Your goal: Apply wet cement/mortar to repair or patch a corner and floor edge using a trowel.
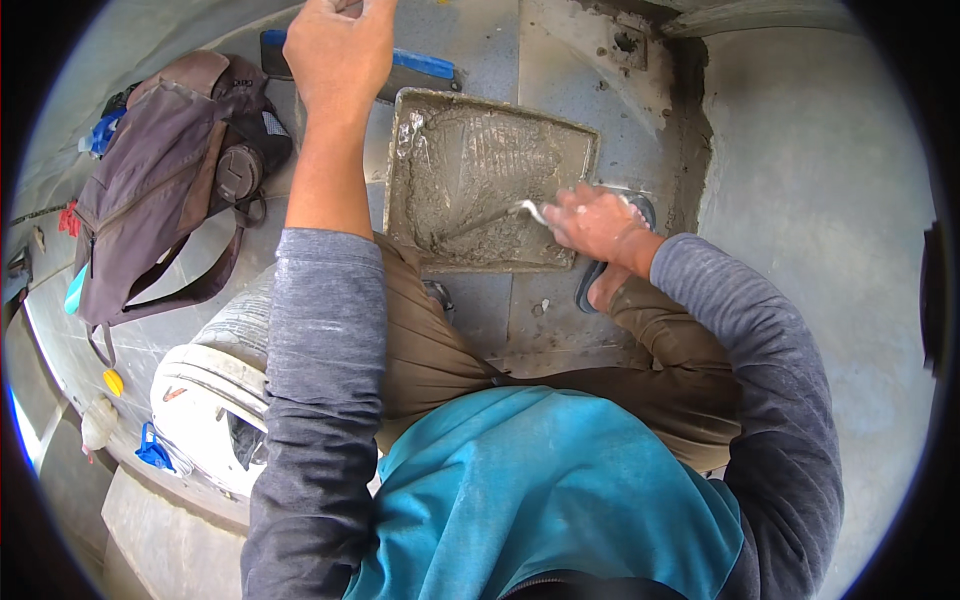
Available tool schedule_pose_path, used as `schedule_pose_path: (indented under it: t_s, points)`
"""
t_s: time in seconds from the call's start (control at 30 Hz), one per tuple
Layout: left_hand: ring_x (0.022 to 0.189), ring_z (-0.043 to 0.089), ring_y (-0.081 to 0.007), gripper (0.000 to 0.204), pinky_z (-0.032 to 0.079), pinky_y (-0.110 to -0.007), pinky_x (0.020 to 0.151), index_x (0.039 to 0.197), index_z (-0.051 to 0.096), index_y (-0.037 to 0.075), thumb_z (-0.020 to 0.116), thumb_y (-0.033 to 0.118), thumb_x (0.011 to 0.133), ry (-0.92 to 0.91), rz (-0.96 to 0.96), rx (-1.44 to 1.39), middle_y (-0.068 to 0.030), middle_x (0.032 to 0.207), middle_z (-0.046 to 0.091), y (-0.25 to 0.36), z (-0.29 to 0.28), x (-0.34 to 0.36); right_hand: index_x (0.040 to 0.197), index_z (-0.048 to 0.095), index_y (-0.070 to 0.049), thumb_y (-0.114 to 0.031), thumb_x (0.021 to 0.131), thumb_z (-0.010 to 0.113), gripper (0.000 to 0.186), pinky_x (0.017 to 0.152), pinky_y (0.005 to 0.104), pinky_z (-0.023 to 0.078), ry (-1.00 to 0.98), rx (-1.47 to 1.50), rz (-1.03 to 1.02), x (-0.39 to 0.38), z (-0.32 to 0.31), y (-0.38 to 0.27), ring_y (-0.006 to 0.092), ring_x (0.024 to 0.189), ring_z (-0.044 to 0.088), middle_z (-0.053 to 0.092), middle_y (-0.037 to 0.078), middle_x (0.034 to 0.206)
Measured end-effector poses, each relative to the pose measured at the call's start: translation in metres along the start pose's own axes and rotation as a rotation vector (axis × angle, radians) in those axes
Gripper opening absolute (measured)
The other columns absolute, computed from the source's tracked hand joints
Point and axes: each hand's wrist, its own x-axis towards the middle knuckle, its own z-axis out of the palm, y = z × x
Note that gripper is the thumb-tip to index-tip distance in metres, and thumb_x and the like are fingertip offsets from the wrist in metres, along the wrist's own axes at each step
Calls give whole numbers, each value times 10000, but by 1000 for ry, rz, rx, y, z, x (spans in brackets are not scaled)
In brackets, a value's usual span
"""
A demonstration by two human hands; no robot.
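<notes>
A shallow rectangular tray (393, 165), its rim caked with grey mortar, lies on the tiled floor in front of me. Wet mortar (490, 150) covers its inside. At the tray's right side, my right hand (592, 222) is closed around a trowel (527, 208). The trowel's pale curved neck shows, while its blade sits low in the mortar and its handle is hidden in my fist. My left hand (342, 50) is raised at the top edge, beyond the tray's left side. Its fingers look curled, but the picture's edge cuts them off, so anything in them is hidden.
A long blue-edged tool (425, 64) lies behind the tray. On the left are a brown backpack (150, 185) with loose straps and a white bucket (200, 400) beside my left arm. My sandalled foot (604, 288) is close to the tray's right corner. A grey wall (810, 200) bounds the right.
</notes>
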Motion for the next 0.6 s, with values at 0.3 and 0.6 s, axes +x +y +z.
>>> schedule_pose_path:
  t_s: [0.3,0.6]
  points:
    - [731,622,-101,297,494,-264,688,983,711,-42,691,247,915,79,-9,-61,-44,793,691,19,1,7,1239,581,-93,-339,953,553,378,930,474,508,-263,231,203,24,-20,-25,344,1119,632,681,150,1143]
    - [768,648,-115,328,500,-260,724,989,710,-45,693,273,912,137,-86,-78,-67,829,712,13,-13,15,1233,591,-123,-307,917,600,365,888,462,540,-125,78,137,17,5,-5,363,1036,655,661,153,1114]
